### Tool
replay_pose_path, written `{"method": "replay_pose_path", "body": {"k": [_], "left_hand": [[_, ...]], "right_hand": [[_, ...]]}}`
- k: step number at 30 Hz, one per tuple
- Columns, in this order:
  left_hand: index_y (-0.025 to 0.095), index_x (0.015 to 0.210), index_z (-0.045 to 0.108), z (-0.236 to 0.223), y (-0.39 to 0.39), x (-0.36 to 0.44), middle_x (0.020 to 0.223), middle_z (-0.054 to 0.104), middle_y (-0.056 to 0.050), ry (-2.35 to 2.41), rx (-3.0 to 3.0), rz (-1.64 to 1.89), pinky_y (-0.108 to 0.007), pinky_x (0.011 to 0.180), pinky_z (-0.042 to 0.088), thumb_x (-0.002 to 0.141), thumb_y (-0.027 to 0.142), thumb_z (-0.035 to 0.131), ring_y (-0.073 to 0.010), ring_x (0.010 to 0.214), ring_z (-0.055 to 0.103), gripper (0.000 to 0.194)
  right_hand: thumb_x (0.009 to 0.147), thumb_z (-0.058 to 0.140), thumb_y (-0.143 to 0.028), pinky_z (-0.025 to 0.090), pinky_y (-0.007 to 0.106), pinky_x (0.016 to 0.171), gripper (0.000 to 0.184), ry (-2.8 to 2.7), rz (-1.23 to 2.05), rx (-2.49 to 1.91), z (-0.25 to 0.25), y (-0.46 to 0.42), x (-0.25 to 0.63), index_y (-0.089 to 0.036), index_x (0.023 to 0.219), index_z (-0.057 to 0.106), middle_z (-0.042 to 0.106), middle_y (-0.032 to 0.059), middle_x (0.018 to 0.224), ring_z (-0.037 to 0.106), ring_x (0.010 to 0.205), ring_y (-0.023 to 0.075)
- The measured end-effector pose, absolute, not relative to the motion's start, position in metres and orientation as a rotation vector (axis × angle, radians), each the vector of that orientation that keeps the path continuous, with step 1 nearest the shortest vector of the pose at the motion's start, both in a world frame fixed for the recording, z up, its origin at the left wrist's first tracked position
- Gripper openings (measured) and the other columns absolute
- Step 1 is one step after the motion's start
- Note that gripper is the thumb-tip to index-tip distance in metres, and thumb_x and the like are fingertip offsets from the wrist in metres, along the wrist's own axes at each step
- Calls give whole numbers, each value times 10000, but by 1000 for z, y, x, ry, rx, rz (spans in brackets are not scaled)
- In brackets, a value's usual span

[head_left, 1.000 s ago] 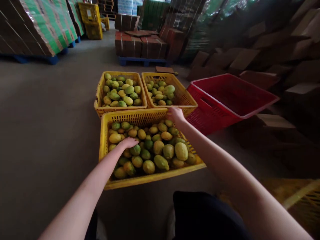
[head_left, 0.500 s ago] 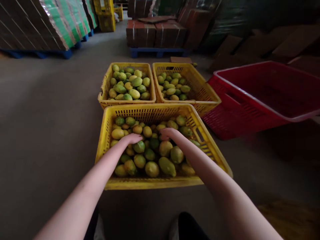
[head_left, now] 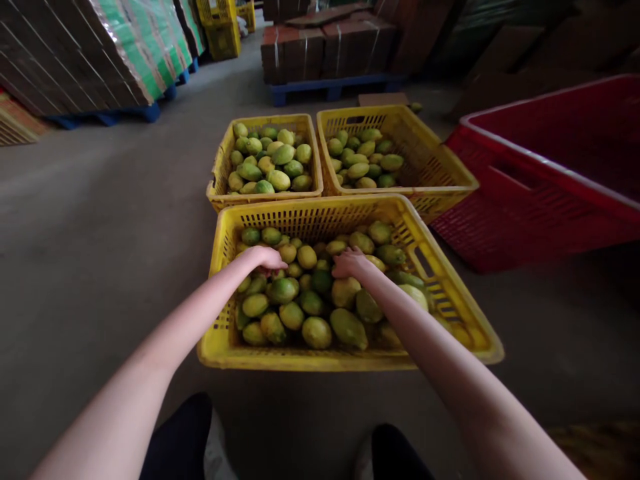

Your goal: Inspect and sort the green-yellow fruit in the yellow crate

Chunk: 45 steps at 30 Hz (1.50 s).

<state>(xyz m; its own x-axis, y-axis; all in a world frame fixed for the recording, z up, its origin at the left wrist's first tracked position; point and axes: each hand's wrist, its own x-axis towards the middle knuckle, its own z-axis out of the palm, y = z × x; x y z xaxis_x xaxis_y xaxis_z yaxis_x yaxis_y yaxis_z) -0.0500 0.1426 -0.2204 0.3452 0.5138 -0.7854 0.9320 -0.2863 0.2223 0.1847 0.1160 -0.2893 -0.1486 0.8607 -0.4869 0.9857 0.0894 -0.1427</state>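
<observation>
A yellow plastic crate (head_left: 310,208) full of green-yellow mangoes (head_left: 316,331) stands on the floor right in front of me. Both my hands are inside it, on the far half of the pile. My left hand (head_left: 265,257) curls its fingers down around a mango that it mostly hides. A little to the right, my right hand (head_left: 350,263) also has its fingers bent over a mango. The two hands are about a hand's width apart.
Two more yellow crates of mangoes, one at back left (head_left: 219,175) and one at back right (head_left: 443,162), touch the near one. A big red crate (head_left: 525,200) leans at the right. Stacked flat cardboard (head_left: 75,60) and boxes on a blue pallet (head_left: 325,47) stand beyond on the concrete floor.
My right hand left the crate's far rim and came down onto the mangoes near my left hand. My view has shifted closer and lower over the crate.
</observation>
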Motion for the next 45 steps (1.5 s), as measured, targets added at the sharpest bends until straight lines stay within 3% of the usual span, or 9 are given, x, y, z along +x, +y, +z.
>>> {"method": "replay_pose_path", "body": {"k": [5,14,20,25,30,32,39,42,45], "left_hand": [[154,1315,653,-206,141,-57,1404,625,-119,1223,2133,-748,-309,1029,428,985,428,415,-272,1244,597,490],[208,1228,698,-200,158,-97,1312,689,-87,1342,2245,-550,-272,962,450,958,465,445,-247,1168,637,450],[166,1309,619,-211,148,-111,1361,635,-159,1477,2279,-677,-325,969,460,924,439,544,-288,1199,612,478],[136,1347,551,-229,115,-95,1460,508,-228,1432,2490,-650,-470,1040,416,748,165,713,-370,1328,464,621],[219,1168,694,-253,83,-106,1362,628,-141,1124,2631,-768,-578,1190,210,701,35,666,-355,1419,389,502],[270,1090,732,-262,77,-115,1330,663,-94,1171,2622,-745,-575,1225,117,749,20,593,-312,1476,328,445],[239,851,764,-269,85,-115,992,765,-92,1191,2566,-502,-504,1234,107,797,54,534,-260,1341,473,301],[289,685,736,-263,88,-106,574,640,-39,1165,2522,-579,-469,1235,107,812,187,618,-263,1138,556,201],[272,559,684,-250,92,-104,476,533,-14,1089,2481,-738,-494,1225,91,714,348,768,-287,1054,562,192]], "right_hand": [[673,714,-248,334,693,1071,524,2067,-614,1804,-295,123,180,-302,1193,675,724,183,1033,556,1206,437],[654,780,-146,515,502,941,689,2148,-504,1805,-273,113,182,-141,1303,548,605,251,1299,615,1180,413],[683,818,-239,536,407,879,595,2154,-491,1819,-247,111,180,-138,1218,578,603,235,1292,671,1090,373],[685,777,-356,514,421,941,451,2421,-758,2119,-210,112,181,-179,1064,606,681,144,1128,644,1072,340],[860,474,-507,588,420,746,316,1853,-2368,2365,-196,92,173,-234,939,613,726,113,942,685,866,284],[857,442,-513,586,410,696,315,1495,-2696,2307,-200,84,172,-242,888,599,719,120,868,677,807,277],[808,409,-588,494,371,557,398,1422,-2732,2387,-215,72,187,-234,894,569,684,137,825,603,702,264],[818,384,-582,402,338,460,420,1442,-2747,2431,-213,66,195,-216,899,573,688,147,833,531,613,225],[820,377,-564,312,307,397,384,1419,-2815,2399,-210,60,198,-232,854,568,693,127,822,459,541,190]]}}
